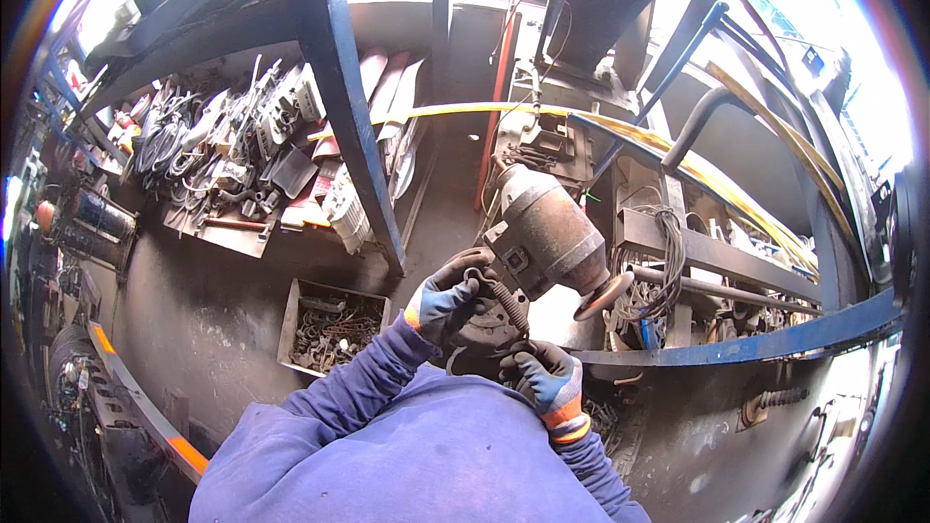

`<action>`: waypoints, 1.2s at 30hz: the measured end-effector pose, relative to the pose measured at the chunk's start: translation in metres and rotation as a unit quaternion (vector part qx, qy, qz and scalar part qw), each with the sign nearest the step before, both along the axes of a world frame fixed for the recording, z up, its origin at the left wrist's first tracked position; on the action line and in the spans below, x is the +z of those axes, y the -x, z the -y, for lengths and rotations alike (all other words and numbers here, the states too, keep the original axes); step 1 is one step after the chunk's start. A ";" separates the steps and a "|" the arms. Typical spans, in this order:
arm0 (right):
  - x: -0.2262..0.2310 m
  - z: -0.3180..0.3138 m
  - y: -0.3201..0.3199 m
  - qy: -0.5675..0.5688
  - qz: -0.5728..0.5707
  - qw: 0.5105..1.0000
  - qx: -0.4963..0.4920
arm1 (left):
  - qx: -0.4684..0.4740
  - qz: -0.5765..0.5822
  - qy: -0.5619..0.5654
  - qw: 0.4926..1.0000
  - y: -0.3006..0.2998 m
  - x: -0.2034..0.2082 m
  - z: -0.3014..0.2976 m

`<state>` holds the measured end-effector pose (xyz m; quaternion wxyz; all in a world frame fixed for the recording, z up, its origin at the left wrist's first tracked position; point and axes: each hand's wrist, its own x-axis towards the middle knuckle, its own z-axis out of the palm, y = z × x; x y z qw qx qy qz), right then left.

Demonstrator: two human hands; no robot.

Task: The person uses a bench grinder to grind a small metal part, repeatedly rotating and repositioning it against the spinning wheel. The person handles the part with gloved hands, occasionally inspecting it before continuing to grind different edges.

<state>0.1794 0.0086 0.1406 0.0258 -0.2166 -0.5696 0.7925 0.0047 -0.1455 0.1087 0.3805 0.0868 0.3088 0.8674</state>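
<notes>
A rusty coil spring (509, 307) with a hooked end slants between my two gloved hands, in front of my chest. My left hand (449, 292) pinches it near the upper hook. Around its lower end, the fingers of my right hand (544, 378) are closed; that end is mostly hidden by the glove. Just beyond the hands stands a large rusty motor-like machine (552, 223) with a round disc (603, 296) on its near right end. Below the spring is a dark round metal part (480, 329), partly covered by my hands.
A wooden box (289, 334) of small metal pieces sits on the floor at left. Cables and scrap (223, 145) are heaped at the far left, behind a blue post (344, 97). To the right runs a blue rail (736, 337), with coiled wire (664, 252) and a yellow strip (678, 155) beyond.
</notes>
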 end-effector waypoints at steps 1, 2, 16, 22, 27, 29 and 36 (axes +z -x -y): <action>-0.003 0.001 0.001 0.011 0.008 1.000 0.000 | 0.004 0.008 -0.007 1.000 -0.001 0.002 0.001; -0.005 0.003 0.002 0.022 0.015 1.000 0.000 | 0.008 0.015 -0.014 1.000 -0.002 0.003 0.002; -0.025 0.013 0.019 -0.089 0.025 0.990 0.104 | 0.055 -0.029 -0.007 0.998 0.009 0.028 0.013; -0.010 0.030 0.059 -0.040 -0.050 0.989 0.131 | 0.009 -0.080 0.011 0.997 0.039 0.043 0.028; -0.003 0.061 0.097 -0.119 -0.058 0.989 0.059 | 0.004 -0.121 0.035 0.992 0.059 0.058 0.041; 0.002 0.072 0.105 -0.018 -0.033 0.998 0.057 | 0.010 -0.174 0.069 0.982 0.076 0.059 0.050; 0.012 0.108 0.114 0.076 -0.072 0.994 0.024 | -0.081 -0.077 -0.042 0.993 0.103 0.074 0.088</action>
